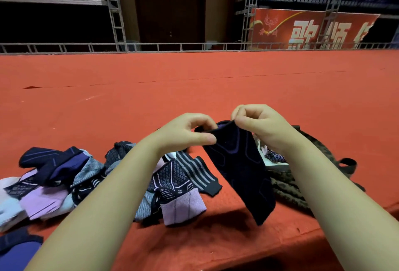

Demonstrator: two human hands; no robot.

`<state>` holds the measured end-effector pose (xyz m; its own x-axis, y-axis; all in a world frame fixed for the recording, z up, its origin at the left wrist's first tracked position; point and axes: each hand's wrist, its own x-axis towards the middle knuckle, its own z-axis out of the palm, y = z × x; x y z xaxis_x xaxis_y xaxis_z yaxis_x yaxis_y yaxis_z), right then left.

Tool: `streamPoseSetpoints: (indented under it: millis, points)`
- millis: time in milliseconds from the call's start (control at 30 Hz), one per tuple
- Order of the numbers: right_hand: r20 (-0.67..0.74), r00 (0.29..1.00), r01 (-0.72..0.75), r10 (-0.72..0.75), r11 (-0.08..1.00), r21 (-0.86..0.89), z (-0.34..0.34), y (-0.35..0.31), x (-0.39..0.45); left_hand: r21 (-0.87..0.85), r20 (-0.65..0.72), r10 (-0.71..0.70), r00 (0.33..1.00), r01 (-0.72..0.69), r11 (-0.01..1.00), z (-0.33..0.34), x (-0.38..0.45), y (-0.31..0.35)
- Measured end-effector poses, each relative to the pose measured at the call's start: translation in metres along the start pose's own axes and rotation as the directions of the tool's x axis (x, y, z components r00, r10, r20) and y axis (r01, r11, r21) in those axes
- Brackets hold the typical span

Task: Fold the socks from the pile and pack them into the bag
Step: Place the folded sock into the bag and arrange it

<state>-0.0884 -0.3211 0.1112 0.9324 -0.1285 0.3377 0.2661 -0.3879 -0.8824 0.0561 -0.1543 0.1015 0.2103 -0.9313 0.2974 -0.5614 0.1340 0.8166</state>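
Task judged early. Both the left hand (pixel 190 132) and the right hand (pixel 254 124) pinch the cuff of a dark navy purple-lined knit sock (pixel 239 167) with curled fingers, unfolded, hanging above the red-covered desk (pixel 194 89). The sizeable heap of mixed patterned socks (pixel 64 180) lies at nine o'clock; the open leopard-print fabric bag (pixel 285 186) at three o'clock shows few socks inside.

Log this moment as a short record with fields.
surface: red cloth
held: dark sock, hanging by its cuff
left hand: pinches the cuff
right hand: pinches the cuff
pile: loose socks at left on the cloth
bag: patterned, at right behind the sock, something light inside
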Motion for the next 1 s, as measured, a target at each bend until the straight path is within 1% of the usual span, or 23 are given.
streamPoseSetpoints:
  millis: [67, 133, 200, 300, 367, 433, 500, 567, 633, 733, 767, 833, 867, 900, 967, 1000]
  points:
    - [-0.056, 0.998, 0.003, -0.010, 0.992, -0.125, -0.001, -0.003, -0.001, 0.024, 0.005, 0.026, 1.000, -0.026, 0.999, 0.010, 0.008, 0.003]
    - [-0.052, 0.998, -0.029, 0.021, 0.986, -0.163, -0.007, -0.002, -0.003, 0.023, -0.045, 0.037, 0.998, -0.036, 0.999, 0.017, 0.017, 0.003]
    - [-0.005, 0.998, -0.064, 0.064, 0.975, -0.213, -0.019, 0.003, -0.004, -0.046, -0.057, 0.048, 0.997, -0.051, 0.998, 0.016, 0.024, 0.001]
    - [0.013, 0.992, -0.116, 0.128, 0.933, -0.341, -0.044, 0.018, -0.002, -0.175, -0.018, 0.130, 0.991, -0.132, 0.976, 0.005, 0.035, -0.006]
    - [0.023, 0.982, -0.167, 0.187, 0.918, -0.361, -0.059, 0.029, 0.003, -0.225, -0.035, 0.095, 0.995, -0.100, 0.969, -0.004, 0.044, -0.013]
    - [-0.030, 0.978, -0.206, 0.208, 0.925, -0.319, -0.070, 0.036, 0.012, -0.147, -0.060, 0.022, 0.998, -0.031, 0.989, -0.014, 0.061, -0.022]
    - [-0.157, 0.976, -0.186, 0.150, 0.949, -0.255, -0.078, 0.035, 0.023, -0.009, -0.096, -0.039, 0.995, 0.039, 0.999, -0.021, 0.080, -0.029]
    - [-0.250, 0.964, -0.157, 0.088, 0.949, -0.273, -0.087, 0.030, 0.033, 0.138, -0.134, -0.073, 0.988, 0.091, 0.986, -0.024, 0.097, -0.029]
    - [-0.286, 0.957, -0.154, 0.052, 0.924, -0.349, -0.094, 0.027, 0.038, 0.265, -0.177, -0.048, 0.983, 0.095, 0.960, -0.024, 0.111, -0.029]
    - [-0.288, 0.954, -0.194, 0.080, 0.899, -0.392, -0.095, 0.038, 0.030, 0.331, -0.182, -0.010, 0.983, 0.071, 0.941, -0.014, 0.120, -0.030]
    - [-0.269, 0.957, -0.212, 0.112, 0.900, -0.380, -0.093, 0.045, 0.024, 0.336, -0.163, -0.021, 0.986, 0.076, 0.939, -0.007, 0.119, -0.034]
    - [-0.190, 0.957, -0.275, 0.221, 0.901, -0.336, -0.086, 0.062, 0.005, 0.340, -0.080, -0.075, 0.994, 0.098, 0.935, 0.012, 0.109, -0.047]
    - [-0.137, 0.951, -0.307, 0.276, 0.887, -0.345, -0.082, 0.069, -0.004, 0.326, -0.019, -0.107, 0.994, 0.108, 0.939, 0.021, 0.102, -0.054]
    - [-0.079, 0.943, -0.328, 0.324, 0.859, -0.394, -0.078, 0.077, -0.014, 0.283, 0.057, -0.148, 0.987, 0.126, 0.951, 0.031, 0.092, -0.062]
    - [0.065, 0.916, -0.326, 0.397, 0.828, -0.457, -0.068, 0.089, -0.032, 0.212, 0.221, -0.235, 0.946, 0.189, 0.959, 0.048, 0.071, -0.077]
    - [0.143, 0.892, -0.332, 0.429, 0.836, -0.438, -0.062, 0.093, -0.039, 0.223, 0.301, -0.274, 0.913, 0.212, 0.952, 0.055, 0.061, -0.081]
